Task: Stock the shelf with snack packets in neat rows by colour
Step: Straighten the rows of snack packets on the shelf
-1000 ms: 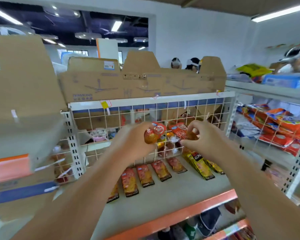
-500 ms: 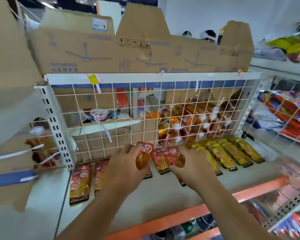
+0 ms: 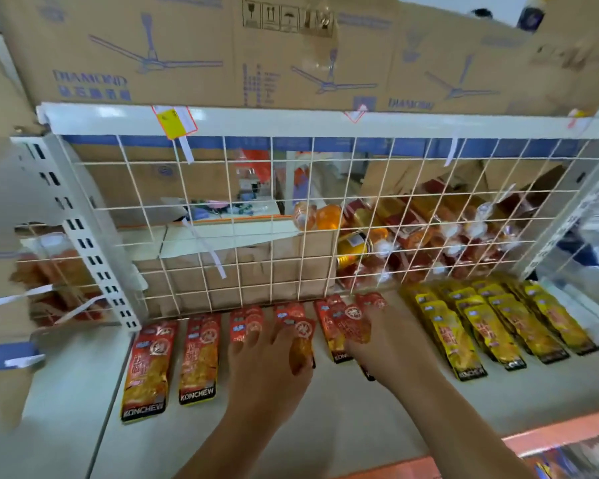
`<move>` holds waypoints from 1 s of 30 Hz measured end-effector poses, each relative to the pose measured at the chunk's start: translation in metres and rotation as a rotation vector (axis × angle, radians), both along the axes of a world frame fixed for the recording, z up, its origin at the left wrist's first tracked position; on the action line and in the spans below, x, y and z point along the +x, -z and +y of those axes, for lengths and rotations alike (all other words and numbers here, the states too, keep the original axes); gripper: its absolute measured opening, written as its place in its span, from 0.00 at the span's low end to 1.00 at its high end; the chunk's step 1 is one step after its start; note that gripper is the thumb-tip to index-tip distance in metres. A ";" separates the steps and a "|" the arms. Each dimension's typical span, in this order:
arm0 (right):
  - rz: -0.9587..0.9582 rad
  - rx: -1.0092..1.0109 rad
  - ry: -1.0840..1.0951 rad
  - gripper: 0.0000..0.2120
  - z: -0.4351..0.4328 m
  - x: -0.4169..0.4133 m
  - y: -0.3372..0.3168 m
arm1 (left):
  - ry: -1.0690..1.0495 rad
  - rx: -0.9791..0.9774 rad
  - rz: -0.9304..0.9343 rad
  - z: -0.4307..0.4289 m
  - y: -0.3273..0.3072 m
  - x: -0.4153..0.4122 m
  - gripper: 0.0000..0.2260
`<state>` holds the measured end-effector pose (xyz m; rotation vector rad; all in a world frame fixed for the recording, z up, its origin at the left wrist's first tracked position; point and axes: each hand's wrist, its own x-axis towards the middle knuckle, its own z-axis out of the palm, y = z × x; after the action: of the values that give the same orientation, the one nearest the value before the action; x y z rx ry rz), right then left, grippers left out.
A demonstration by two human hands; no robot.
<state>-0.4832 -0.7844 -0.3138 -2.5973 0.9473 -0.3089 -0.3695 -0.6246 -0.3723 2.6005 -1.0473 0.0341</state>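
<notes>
Two colour blocks on the shelf so far: red packets in lines from the left to the middle, yellow packets in several overlapped lines on the right. Both run back to the wire grille. Yellow block looks done and tidy. Red block is the open item: the two leftmost lines lie clean, the middle ones are under the hands so can't judge them. Left hand is down over the middle red lines, fingers slightly spread, thumb side pinching the left packet, red, low over the shelf. Right hand is just beside it, fingertips pinching the right packet, also red, over the red line nearest the yellow. Its other fingers are hidden, can't tell their state. Neither packet is flat yet; both look about to be laid. Loose heap of packets sits behind the grille, so stock probably remains. My read: past halfway, front of shelf bare, rows can grow forward
</notes>
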 end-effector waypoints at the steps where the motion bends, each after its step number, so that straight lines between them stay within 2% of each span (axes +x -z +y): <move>1: 0.011 0.004 -0.018 0.08 -0.007 0.004 0.002 | -0.018 0.005 0.002 -0.003 0.003 -0.001 0.23; 5: 0.041 -0.012 -0.090 0.12 -0.036 0.021 0.015 | -0.098 0.064 0.005 -0.018 0.017 0.000 0.25; 7: 0.073 -0.058 -0.154 0.17 -0.053 0.030 0.024 | -0.156 0.130 0.025 -0.029 0.023 0.000 0.26; 9: 0.093 -0.095 -0.211 0.22 -0.068 0.035 0.030 | -0.238 0.106 0.032 -0.038 0.027 -0.003 0.26; 12: 0.071 -0.030 -0.260 0.17 -0.087 0.036 0.033 | -0.336 0.079 -0.011 -0.050 0.037 -0.010 0.22; 21: 0.046 -0.004 -0.340 0.18 -0.118 0.046 0.041 | -0.435 -0.030 -0.175 -0.067 0.051 -0.016 0.16; 24: 0.067 0.016 -0.356 0.16 -0.119 0.047 0.039 | -0.436 -0.040 -0.162 -0.066 0.057 -0.015 0.12; 30: 0.058 0.034 -0.337 0.17 -0.120 0.049 0.039 | -0.425 -0.033 -0.165 -0.065 0.063 -0.014 0.14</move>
<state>-0.4345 -0.9046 -0.3529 -2.6871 0.5118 -0.1271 -0.3833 -0.6899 -0.4349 2.7769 -0.5174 0.3674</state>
